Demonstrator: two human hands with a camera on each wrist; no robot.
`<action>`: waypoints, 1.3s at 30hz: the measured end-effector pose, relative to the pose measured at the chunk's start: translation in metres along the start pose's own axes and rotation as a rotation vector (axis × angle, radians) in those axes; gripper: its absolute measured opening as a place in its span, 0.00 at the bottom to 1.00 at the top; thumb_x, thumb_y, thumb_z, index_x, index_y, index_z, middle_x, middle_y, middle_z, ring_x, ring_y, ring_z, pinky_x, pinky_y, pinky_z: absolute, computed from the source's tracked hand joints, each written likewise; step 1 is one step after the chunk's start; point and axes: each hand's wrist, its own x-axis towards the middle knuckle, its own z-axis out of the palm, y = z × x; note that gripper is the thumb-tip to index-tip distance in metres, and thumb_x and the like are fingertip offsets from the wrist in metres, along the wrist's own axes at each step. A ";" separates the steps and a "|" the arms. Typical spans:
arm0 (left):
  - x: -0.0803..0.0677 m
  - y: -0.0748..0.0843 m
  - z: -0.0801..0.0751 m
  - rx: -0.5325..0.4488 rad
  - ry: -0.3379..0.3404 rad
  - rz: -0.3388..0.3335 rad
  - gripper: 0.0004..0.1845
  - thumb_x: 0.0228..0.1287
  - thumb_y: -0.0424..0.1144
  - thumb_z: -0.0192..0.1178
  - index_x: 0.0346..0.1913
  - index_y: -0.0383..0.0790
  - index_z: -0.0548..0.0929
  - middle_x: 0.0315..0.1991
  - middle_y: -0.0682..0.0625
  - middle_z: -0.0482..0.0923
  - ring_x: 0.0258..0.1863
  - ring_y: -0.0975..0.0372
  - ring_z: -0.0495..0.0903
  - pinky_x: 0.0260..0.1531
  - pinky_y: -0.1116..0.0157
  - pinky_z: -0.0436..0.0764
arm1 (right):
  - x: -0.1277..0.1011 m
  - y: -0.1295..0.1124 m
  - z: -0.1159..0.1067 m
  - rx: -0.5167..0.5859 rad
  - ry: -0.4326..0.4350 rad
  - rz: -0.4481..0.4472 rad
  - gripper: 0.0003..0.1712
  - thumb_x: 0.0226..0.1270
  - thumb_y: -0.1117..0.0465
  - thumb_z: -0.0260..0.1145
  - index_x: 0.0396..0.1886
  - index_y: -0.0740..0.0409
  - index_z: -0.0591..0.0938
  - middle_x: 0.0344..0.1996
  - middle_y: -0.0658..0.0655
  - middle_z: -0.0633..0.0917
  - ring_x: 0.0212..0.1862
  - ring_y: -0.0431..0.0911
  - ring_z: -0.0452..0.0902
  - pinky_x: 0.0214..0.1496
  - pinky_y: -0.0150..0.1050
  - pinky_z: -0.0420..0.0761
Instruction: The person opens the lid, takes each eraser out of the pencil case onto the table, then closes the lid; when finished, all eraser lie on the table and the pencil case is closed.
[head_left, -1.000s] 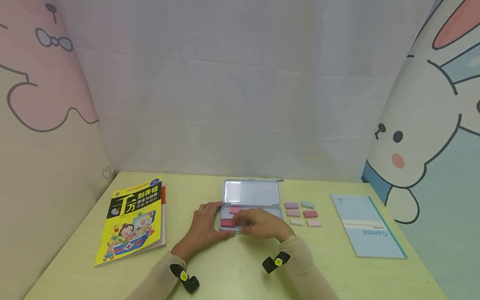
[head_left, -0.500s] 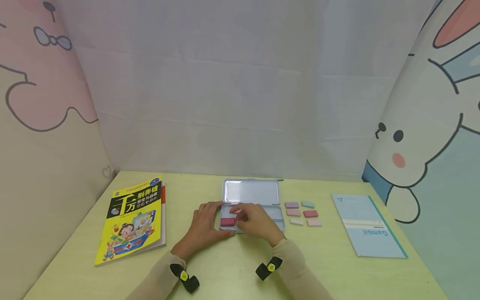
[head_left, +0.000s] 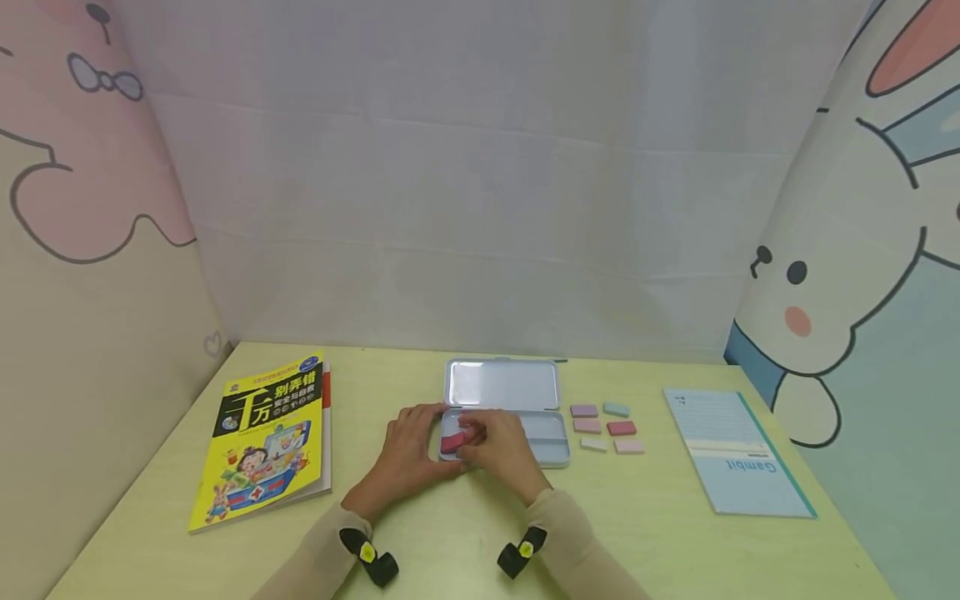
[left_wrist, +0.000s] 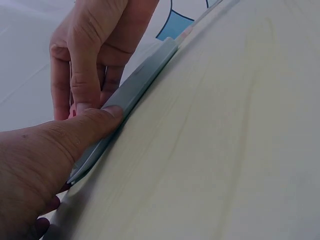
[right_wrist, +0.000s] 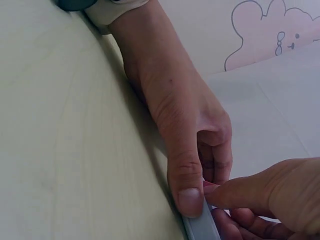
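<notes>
A pale blue-grey hinged tin case lies with its lid raised at the back of the table. My left hand grips the case's left end, its thumb along the front wall, which the left wrist view shows pressed on the rim. Inside the left part of the case, my right hand pinches a dark pink rectangular block, which sits tilted there. The right fingers cover part of it and the compartment behind. In the right wrist view, only a sliver of the pink block shows between the two hands.
Right of the case lie several small blocks: purple, mint, light pink, dark pink, white and pale pink. A yellow book lies at left, a light blue notebook at right.
My right hand has moved left over the case, uncovering its right part. The dark pink block, lying flat half a second ago, is now tilted at the right fingertips. My left hand has stayed put.
</notes>
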 end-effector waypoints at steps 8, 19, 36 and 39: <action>-0.001 0.003 -0.003 -0.009 -0.011 -0.009 0.50 0.51 0.62 0.81 0.73 0.43 0.74 0.70 0.44 0.78 0.70 0.47 0.71 0.65 0.45 0.69 | -0.003 -0.003 0.003 -0.018 0.016 0.006 0.12 0.55 0.69 0.79 0.41 0.64 0.92 0.27 0.52 0.90 0.31 0.35 0.76 0.35 0.28 0.74; -0.001 0.002 -0.002 -0.009 -0.013 -0.004 0.50 0.51 0.63 0.81 0.74 0.44 0.73 0.70 0.44 0.78 0.70 0.48 0.71 0.66 0.46 0.68 | -0.002 -0.003 -0.011 -0.031 -0.043 0.013 0.12 0.60 0.64 0.81 0.43 0.60 0.93 0.34 0.54 0.93 0.36 0.40 0.85 0.38 0.31 0.81; -0.001 0.003 -0.001 -0.017 -0.008 -0.006 0.51 0.49 0.61 0.83 0.74 0.45 0.73 0.70 0.44 0.78 0.71 0.45 0.71 0.67 0.44 0.68 | 0.003 0.008 -0.052 -0.024 0.026 0.111 0.12 0.62 0.67 0.79 0.46 0.56 0.93 0.36 0.52 0.94 0.39 0.40 0.88 0.44 0.37 0.86; -0.001 0.003 -0.002 -0.024 -0.011 -0.008 0.51 0.49 0.61 0.82 0.74 0.45 0.73 0.70 0.45 0.78 0.71 0.46 0.71 0.67 0.44 0.68 | 0.003 0.010 -0.060 -0.011 0.063 0.131 0.13 0.63 0.66 0.79 0.48 0.57 0.93 0.37 0.52 0.94 0.40 0.41 0.89 0.45 0.38 0.86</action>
